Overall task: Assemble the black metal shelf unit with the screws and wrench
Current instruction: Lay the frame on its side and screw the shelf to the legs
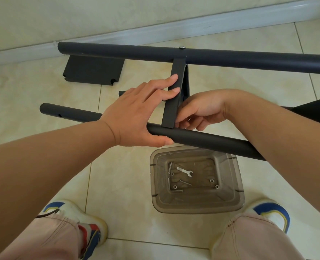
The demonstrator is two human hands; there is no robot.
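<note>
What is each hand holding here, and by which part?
The left hand grips the near tube beside the joint, fingers resting on the shelf panel. The right hand curls at the panel's lower end; what it pinches cannot be told.

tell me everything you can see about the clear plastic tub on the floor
The tub is a smoky, see-through plastic bin, rectangular with rounded corners, standing upright and open on the tiled floor between the person's feet. Inside lie a small silver wrench, several long screws and some nuts. A black tube crosses above its far rim. Neither hand touches it.
</note>
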